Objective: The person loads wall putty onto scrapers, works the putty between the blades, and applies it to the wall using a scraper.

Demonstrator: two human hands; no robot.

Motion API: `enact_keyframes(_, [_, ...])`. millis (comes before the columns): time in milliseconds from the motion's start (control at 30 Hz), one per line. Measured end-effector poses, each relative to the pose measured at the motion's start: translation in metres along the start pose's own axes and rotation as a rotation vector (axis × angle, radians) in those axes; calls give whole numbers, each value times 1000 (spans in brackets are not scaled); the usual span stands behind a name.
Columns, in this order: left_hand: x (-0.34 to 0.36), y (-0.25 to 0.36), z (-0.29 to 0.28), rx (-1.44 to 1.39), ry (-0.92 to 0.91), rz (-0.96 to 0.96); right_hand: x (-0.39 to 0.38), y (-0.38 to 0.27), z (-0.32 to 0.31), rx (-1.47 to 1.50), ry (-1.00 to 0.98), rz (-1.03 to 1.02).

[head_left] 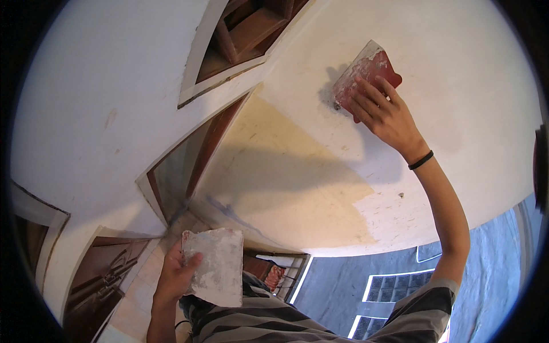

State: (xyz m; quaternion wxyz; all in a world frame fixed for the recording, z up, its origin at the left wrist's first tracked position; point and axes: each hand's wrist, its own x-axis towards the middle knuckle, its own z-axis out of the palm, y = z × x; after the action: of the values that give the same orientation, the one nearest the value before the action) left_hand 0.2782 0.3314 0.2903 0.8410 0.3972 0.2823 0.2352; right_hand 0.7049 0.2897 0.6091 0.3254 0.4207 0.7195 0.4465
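My right hand point(386, 111) is raised at the upper right, its fingers spread over the back of a red putty spreader point(372, 77). Whitish filler smears the spreader, which lies close to or on the wall point(446, 86); the contact edge is hard to make out. Low on the left, my left hand point(176, 268) grips a flat, squarish putty spreader point(217, 267) caked in grey-white filler, thumb on its face. Below the right hand, a yellowish patch point(286, 171) of wall borders the whiter coated part.
A framed opening with brown wood point(246, 34) cuts into the wall at the top. Beneath it stands a doorway with a brown frame point(214, 148). Carved dark wooden doors point(103, 274) are at lower left, beside a tiled floor point(140, 280). Blue wall with block windows point(397, 286) lies lower right.
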Motion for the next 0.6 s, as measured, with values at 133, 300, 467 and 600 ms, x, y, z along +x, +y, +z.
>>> enact_keyframes(133, [-5, 1, -4, 27, 9, -21, 14, 4, -6, -76, 3, -88])
enact_keyframes(300, [-7, -3, -13, -8, 21, -20, 5, 0, -15, -54, -29, -63])
enact_keyframes(467, [-12, 6, -15, 1, 44, -23, -23, -9, -37, -69, -93, 58])
enact_keyframes(600, [-12, 7, -17, -4, 42, -25, -46, -30, -22, -97, -15, 195])
